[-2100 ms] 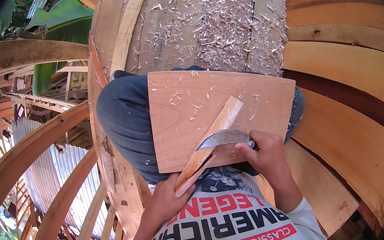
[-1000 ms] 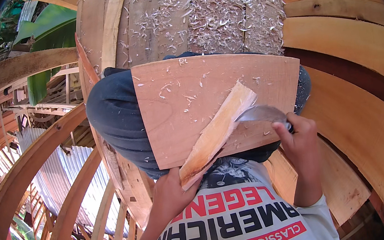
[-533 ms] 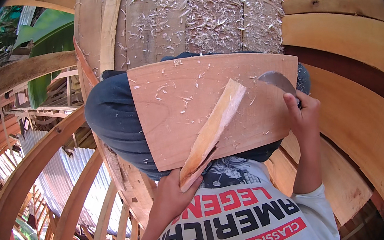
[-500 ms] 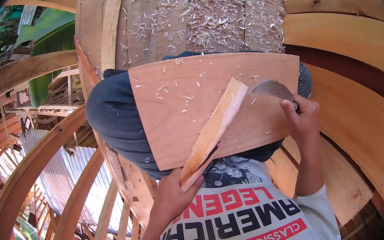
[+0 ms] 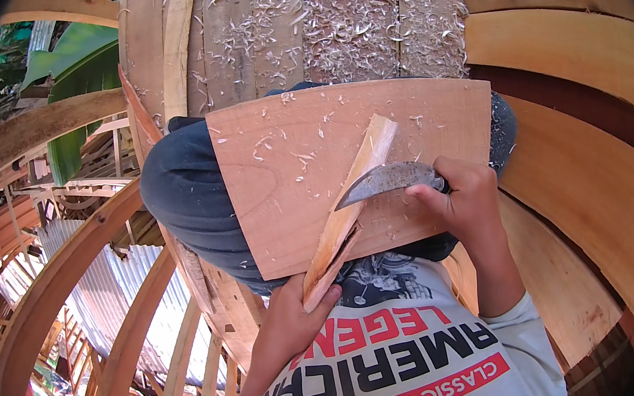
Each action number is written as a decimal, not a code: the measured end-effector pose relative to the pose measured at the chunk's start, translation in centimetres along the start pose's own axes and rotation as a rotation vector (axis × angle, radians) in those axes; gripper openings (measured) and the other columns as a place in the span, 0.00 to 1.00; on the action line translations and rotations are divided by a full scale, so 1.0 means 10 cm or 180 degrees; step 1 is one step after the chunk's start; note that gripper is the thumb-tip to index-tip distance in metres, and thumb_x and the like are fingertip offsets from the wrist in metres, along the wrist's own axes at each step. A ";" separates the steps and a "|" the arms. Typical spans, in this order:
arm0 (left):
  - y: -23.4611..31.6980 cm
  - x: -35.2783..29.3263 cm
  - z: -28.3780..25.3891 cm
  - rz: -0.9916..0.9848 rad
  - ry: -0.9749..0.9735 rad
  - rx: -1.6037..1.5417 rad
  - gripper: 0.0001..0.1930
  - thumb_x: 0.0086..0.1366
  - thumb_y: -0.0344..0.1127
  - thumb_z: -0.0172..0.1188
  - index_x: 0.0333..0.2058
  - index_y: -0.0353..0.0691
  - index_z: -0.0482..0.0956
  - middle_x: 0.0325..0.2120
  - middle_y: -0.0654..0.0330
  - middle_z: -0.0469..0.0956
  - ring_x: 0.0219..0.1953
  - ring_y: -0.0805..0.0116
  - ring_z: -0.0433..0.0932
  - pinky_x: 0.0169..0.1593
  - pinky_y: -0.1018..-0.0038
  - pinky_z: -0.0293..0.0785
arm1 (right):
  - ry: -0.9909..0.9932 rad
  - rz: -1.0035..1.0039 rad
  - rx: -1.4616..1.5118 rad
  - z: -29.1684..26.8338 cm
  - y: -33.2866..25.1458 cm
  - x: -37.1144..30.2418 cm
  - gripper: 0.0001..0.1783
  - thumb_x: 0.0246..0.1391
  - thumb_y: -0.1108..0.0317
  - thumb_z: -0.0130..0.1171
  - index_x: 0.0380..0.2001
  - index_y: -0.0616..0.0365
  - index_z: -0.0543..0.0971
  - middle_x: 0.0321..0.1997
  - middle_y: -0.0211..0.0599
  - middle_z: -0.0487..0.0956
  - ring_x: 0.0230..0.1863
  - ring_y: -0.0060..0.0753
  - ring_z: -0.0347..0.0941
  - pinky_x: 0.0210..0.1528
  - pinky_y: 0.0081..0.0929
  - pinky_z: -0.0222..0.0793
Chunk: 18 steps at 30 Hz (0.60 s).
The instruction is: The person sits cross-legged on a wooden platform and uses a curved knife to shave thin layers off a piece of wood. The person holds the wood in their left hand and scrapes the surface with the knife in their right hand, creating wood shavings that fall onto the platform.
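Note:
A flat wooden board (image 5: pixel 262 205) lies across my lap, dotted with a few shavings. Slanting over it is a pale strip of wood (image 5: pixel 369 149), split along its lower part. My left hand (image 5: pixel 294 319) is closed around the strip's near end, just past the board's near edge. In my right hand (image 5: pixel 464 193) is a knife with a curved, hooked blade (image 5: pixel 387 181), its handle mostly hidden by the fingers. The blade lies across the middle of the strip, with its tip reaching the strip's left edge.
Curly shavings (image 5: pixel 350 25) are strewn over the planks ahead of my knees. Curved wooden ribs (image 5: pixel 97 227) rise on the left, with corrugated metal sheets (image 5: pixel 135 278) and a large green leaf (image 5: pixel 80 69) beyond. Wide curved planks (image 5: pixel 573 196) form the wall on the right.
My right hand has brought the knife leftward and nearer, from beside the strip's far end onto its middle. The strip's far end has shifted slightly left; my left hand keeps its hold.

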State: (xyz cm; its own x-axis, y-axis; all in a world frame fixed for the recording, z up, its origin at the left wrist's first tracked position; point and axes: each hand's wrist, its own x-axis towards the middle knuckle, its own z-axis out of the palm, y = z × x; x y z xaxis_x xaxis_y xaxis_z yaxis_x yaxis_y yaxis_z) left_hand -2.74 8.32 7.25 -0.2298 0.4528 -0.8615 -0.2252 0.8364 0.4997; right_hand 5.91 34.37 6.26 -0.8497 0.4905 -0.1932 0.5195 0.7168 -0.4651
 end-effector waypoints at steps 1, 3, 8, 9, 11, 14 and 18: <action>0.00 0.00 0.00 0.0027 0.0022 -0.0008 0.20 0.60 0.43 0.61 0.37 0.28 0.72 0.24 0.48 0.76 0.28 0.61 0.75 0.36 0.68 0.70 | 0.0002 0.0015 -0.0025 -0.01 0.00 0.01 0.29 0.42 0.43 0.66 0.14 0.61 0.73 0.13 0.44 0.70 0.16 0.47 0.70 0.19 0.34 0.62; 0.00 -0.01 0.01 0.0081 0.0065 -0.0020 0.20 0.60 0.43 0.61 0.37 0.28 0.72 0.24 0.48 0.76 0.28 0.62 0.74 0.36 0.68 0.69 | 0.0152 0.0162 -0.0024 -0.01 0.04 0.03 0.29 0.44 0.43 0.65 0.15 0.62 0.73 0.13 0.45 0.70 0.16 0.48 0.70 0.19 0.35 0.62; 0.01 -0.01 -0.01 -0.0066 0.0017 0.0064 0.23 0.59 0.47 0.60 0.38 0.28 0.75 0.27 0.42 0.77 0.33 0.50 0.77 0.39 0.64 0.71 | 0.0705 0.1315 0.0502 -0.19 0.45 0.26 0.28 0.48 0.46 0.63 0.17 0.64 0.74 0.15 0.49 0.71 0.17 0.50 0.69 0.20 0.36 0.63; 0.02 0.00 -0.02 -0.0081 -0.0004 0.0046 0.25 0.59 0.50 0.60 0.39 0.28 0.76 0.29 0.39 0.78 0.35 0.44 0.79 0.41 0.61 0.72 | 0.0563 0.1238 0.0444 -0.24 0.44 0.25 0.28 0.48 0.47 0.63 0.17 0.64 0.74 0.15 0.49 0.70 0.17 0.50 0.69 0.20 0.36 0.63; 0.00 0.01 0.00 -0.0022 0.0007 0.0015 0.21 0.59 0.45 0.60 0.37 0.28 0.74 0.26 0.46 0.77 0.31 0.57 0.75 0.38 0.66 0.70 | 0.0249 0.1100 0.0317 -0.31 0.40 0.12 0.27 0.48 0.47 0.63 0.17 0.63 0.74 0.14 0.49 0.70 0.17 0.50 0.69 0.20 0.36 0.63; -0.04 0.02 0.02 0.0113 0.0020 0.0016 0.19 0.59 0.42 0.61 0.35 0.28 0.72 0.23 0.51 0.75 0.28 0.66 0.71 0.35 0.69 0.68 | -0.0081 0.0293 0.0300 -0.17 0.06 -0.08 0.28 0.46 0.45 0.64 0.15 0.62 0.74 0.14 0.48 0.71 0.17 0.50 0.71 0.20 0.36 0.64; -0.03 0.02 0.02 0.0102 -0.0078 -0.0103 0.17 0.60 0.41 0.61 0.32 0.28 0.71 0.20 0.55 0.71 0.26 0.69 0.67 0.33 0.70 0.66 | -0.0275 0.0174 0.0334 -0.02 -0.06 -0.09 0.29 0.42 0.41 0.64 0.13 0.60 0.75 0.14 0.45 0.72 0.17 0.49 0.72 0.19 0.36 0.65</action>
State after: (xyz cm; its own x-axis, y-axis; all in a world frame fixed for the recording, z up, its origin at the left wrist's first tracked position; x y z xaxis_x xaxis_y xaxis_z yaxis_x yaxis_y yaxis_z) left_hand -2.48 8.24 6.87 -0.2143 0.4869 -0.8468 -0.2488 0.8111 0.5294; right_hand 6.39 33.55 6.92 -0.8274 0.4796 -0.2923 0.5568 0.6323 -0.5387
